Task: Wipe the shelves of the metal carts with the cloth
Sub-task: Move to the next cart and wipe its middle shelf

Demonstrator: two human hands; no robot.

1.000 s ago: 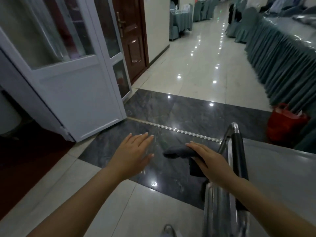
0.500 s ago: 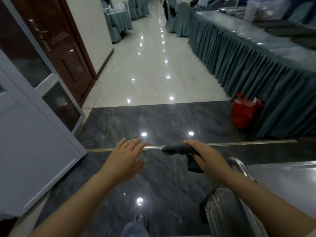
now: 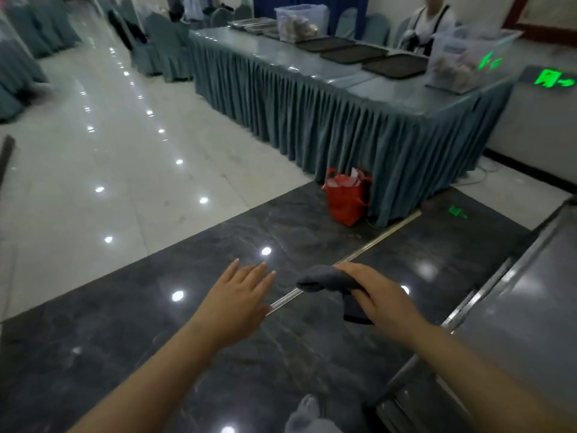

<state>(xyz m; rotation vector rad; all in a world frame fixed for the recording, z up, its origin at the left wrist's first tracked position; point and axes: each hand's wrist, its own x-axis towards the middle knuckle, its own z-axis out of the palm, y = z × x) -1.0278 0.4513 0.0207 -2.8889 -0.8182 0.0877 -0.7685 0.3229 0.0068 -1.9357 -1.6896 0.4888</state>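
Observation:
My right hand (image 3: 379,295) holds a dark grey cloth (image 3: 324,281) in the air above the dark marble floor; part of the cloth hangs down below my fingers. My left hand (image 3: 239,300) floats beside it, palm down, fingers spread, holding nothing. The metal cart (image 3: 524,310) fills the lower right, its flat steel top shelf and rail just right of my right forearm. Neither hand touches the cart.
A long table with a grey-green pleated skirt (image 3: 359,126) runs along the back right, carrying dark trays and clear plastic bins. A red bag (image 3: 346,198) sits on the floor at its corner. A person (image 3: 427,23) sits behind the table. Covered chairs line the far hall.
My view has swung to the right: the white door and brown door left the frame, and the skirted table and red bag moved toward the centre. Both hands kept their pose, cloth still held.

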